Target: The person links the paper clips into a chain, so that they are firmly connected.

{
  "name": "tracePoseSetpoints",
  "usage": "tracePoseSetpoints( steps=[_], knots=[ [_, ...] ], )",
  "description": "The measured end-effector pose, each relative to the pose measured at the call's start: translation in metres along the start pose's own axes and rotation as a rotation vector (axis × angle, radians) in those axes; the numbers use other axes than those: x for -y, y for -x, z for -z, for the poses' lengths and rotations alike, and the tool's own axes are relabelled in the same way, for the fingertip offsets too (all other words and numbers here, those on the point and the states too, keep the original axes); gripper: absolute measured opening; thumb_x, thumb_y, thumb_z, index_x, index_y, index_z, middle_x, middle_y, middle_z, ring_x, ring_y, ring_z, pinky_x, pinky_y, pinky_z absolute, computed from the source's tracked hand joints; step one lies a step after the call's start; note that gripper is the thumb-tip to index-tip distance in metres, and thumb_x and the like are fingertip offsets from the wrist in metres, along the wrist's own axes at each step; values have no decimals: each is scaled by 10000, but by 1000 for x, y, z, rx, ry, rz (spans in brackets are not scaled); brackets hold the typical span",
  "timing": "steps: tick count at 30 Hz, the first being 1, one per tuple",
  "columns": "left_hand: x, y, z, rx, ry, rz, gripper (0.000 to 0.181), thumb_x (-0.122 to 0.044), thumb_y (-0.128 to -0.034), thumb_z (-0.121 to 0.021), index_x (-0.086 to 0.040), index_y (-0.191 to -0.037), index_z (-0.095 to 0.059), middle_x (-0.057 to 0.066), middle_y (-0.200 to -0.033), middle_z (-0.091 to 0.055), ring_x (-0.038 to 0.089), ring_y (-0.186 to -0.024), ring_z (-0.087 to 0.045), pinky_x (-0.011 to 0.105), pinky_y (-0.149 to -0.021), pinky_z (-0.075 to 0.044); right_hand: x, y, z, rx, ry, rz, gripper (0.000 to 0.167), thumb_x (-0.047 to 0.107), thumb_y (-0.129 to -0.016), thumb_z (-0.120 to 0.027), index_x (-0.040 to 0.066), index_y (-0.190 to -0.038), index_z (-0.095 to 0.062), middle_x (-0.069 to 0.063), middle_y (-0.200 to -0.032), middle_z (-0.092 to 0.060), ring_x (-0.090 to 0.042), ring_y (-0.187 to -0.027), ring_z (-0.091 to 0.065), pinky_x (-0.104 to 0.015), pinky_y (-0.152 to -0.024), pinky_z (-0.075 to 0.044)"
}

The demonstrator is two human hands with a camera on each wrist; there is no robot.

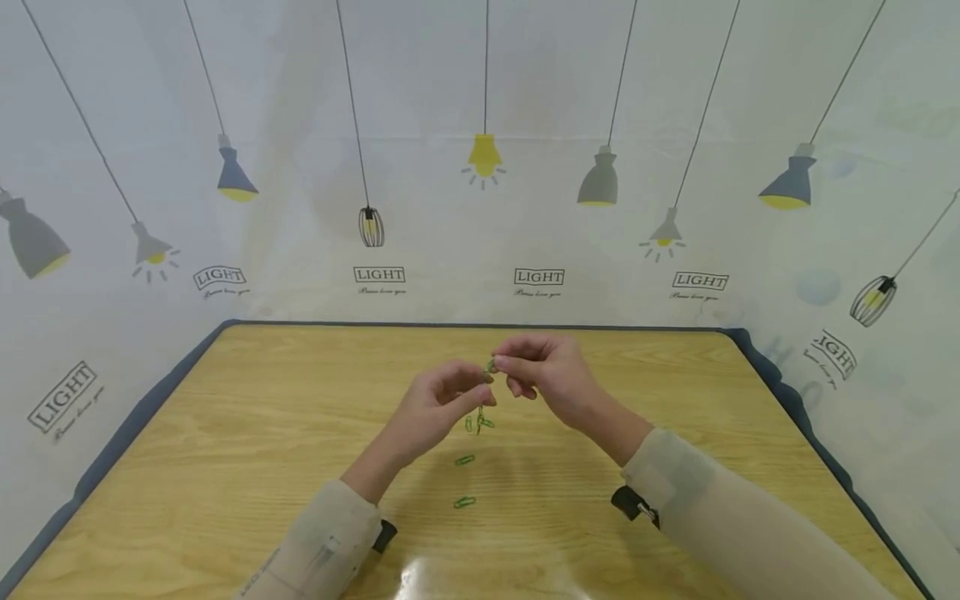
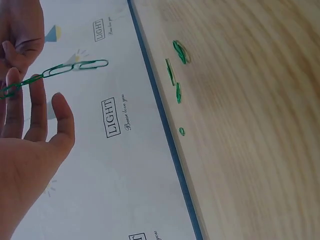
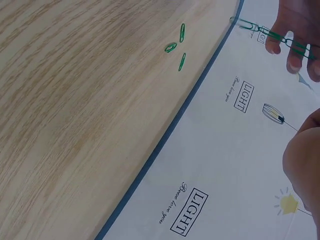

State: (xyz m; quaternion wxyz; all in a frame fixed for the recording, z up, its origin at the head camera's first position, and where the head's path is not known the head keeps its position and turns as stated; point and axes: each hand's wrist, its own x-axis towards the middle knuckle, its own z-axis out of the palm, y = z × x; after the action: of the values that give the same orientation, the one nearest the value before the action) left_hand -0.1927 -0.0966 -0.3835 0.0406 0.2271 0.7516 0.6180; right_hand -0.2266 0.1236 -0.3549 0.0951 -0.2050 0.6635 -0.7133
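Above the wooden table, a chain of linked green paper clips (image 2: pixel 60 69) hangs from the two raised hands. The left hand (image 1: pixel 438 404) pinches the chain near its upper end, and several links dangle below its fingers. Close beside it, the right hand (image 1: pixel 553 379) pinches a green paper clip (image 1: pixel 491 365) between thumb and forefinger. Fingers partly hide where this clip meets the chain, so I cannot tell whether they are linked. In the right wrist view the chain (image 3: pixel 252 26) runs across the left hand's fingers (image 3: pixel 295 61).
Several loose green paper clips lie on the wooden table (image 1: pixel 262 467) under and in front of the hands, among them one paper clip (image 1: pixel 465 460) and a nearer paper clip (image 1: pixel 465 502). Behind the table's dark edge stands a pale curtain (image 1: pixel 450 225) printed with lamps.
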Motion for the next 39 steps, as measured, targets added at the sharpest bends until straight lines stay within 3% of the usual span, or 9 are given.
tracePoseSetpoints(
  steps=[5,11,17,20,23,27,31,39],
  knots=[
    [-1,-4,-1,-58,-26,6,252,-335,-1098,-616,-123,-1189,-718,79,-1078,-757,187,-1072,-708,434,-1029,-560,-1,0,-2,-7,22,-5,126,28,-996,-711,121,-949,-782,42,-729,-715,-94,-575,-574,-234,-535,-425],
    [0,-6,1,-125,-13,-22,227,-286,-1091,-633,-83,-1152,-712,154,-1024,-731,196,-970,-697,443,-943,-567,-1,1,-2,-2,54,-1,78,41,-1005,-707,77,-987,-774,36,-724,-685,-101,-595,-559,-252,-558,-433],
    [2,-7,2,-138,-18,-20,219,-279,-1082,-649,-76,-1129,-715,197,-1033,-718,183,-948,-685,440,-923,-580,-3,0,0,35,79,-22,76,66,-1024,-685,23,-1050,-742,27,-738,-661,-118,-635,-549,-265,-593,-450],
    [2,-6,2,-141,-10,-24,241,-268,-1076,-659,-41,-1134,-713,176,-1033,-722,182,-952,-688,480,-943,-589,-5,0,0,61,80,-53,135,94,-1040,-666,-1,-1121,-716,7,-811,-682,-124,-666,-564,-267,-610,-465],
    [4,-6,2,-147,-8,-32,253,-254,-1073,-663,-13,-1133,-712,148,-1023,-725,174,-941,-693,431,-930,-602,-6,-1,0,79,78,-82,228,129,-1074,-618,-44,-1209,-680,-9,-912,-706,-123,-695,-579,-265,-616,-472],
    [6,-5,3,-158,-16,-37,224,-253,-1067,-675,-38,-1107,-723,147,-1015,-727,161,-924,-699,380,-897,-607,-10,-5,3,80,96,-114,311,212,-1118,-557,-41,-1264,-663,-17,-992,-709,-125,-720,-585,-272,-625,-478],
    [5,-5,3,-159,-20,-37,203,-258,-1058,-691,-63,-1092,-735,206,-1033,-724,161,-918,-698,433,-896,-608,-16,-8,9,65,106,-146,317,251,-1119,-565,-5,-1268,-677,-31,-1002,-708,-131,-725,-589,-282,-637,-481],
    [3,-5,6,-156,-6,-23,208,-254,-1050,-702,-55,-1092,-746,186,-1023,-728,146,-913,-694,334,-890,-598,-40,-16,21,59,127,-189,290,254,-1101,-612,24,-1260,-687,8,-982,-702,-123,-732,-592,-255,-629,-490]
  ],
)
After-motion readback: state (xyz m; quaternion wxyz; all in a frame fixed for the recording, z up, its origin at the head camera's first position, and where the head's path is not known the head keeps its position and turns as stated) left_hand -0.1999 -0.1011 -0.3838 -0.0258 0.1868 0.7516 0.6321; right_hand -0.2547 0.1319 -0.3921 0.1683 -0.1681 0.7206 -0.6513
